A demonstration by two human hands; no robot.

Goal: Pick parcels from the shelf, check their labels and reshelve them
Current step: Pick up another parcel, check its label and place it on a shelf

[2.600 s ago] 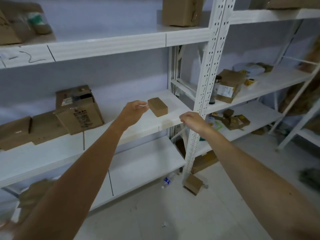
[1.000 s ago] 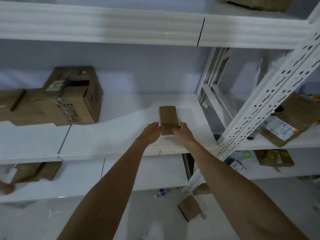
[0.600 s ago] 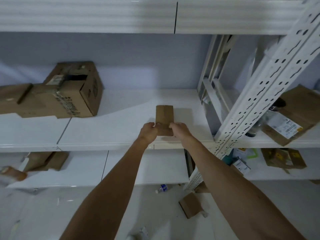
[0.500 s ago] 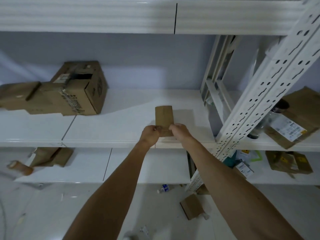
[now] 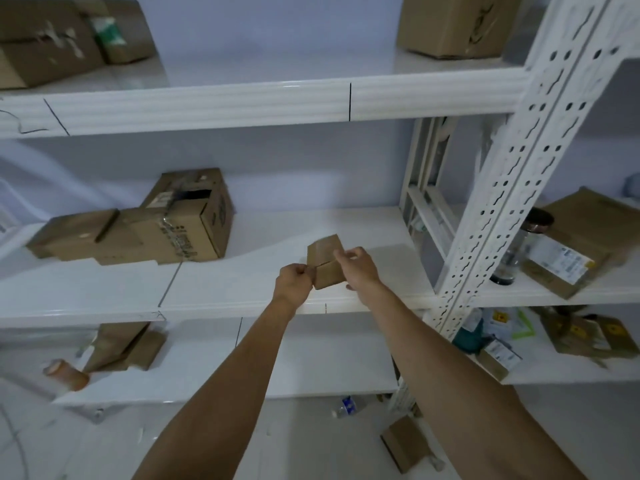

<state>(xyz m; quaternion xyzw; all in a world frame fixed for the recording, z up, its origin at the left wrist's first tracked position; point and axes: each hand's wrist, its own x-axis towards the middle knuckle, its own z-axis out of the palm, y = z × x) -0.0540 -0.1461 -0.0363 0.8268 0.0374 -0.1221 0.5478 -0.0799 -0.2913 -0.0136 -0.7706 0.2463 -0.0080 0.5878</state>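
A small plain brown cardboard parcel (image 5: 325, 260) is held between both hands just above the front of the white middle shelf (image 5: 242, 299). My left hand (image 5: 293, 281) pinches its left edge. My right hand (image 5: 356, 266) grips its right side, fingers over the top face. The parcel is tilted, one corner up. No label shows on the faces I can see.
A larger torn cardboard box (image 5: 180, 220) and a flat box (image 5: 74, 237) lie left on the same shelf. A perforated white upright (image 5: 512, 174) stands at right, with a labelled parcel (image 5: 571, 247) and a jar (image 5: 519, 251) beyond. More boxes sit on the top shelf (image 5: 450, 26).
The parcel has been lifted off the shelf and turned to a tilt between both hands. My view has tipped up, so the top shelf is visible.
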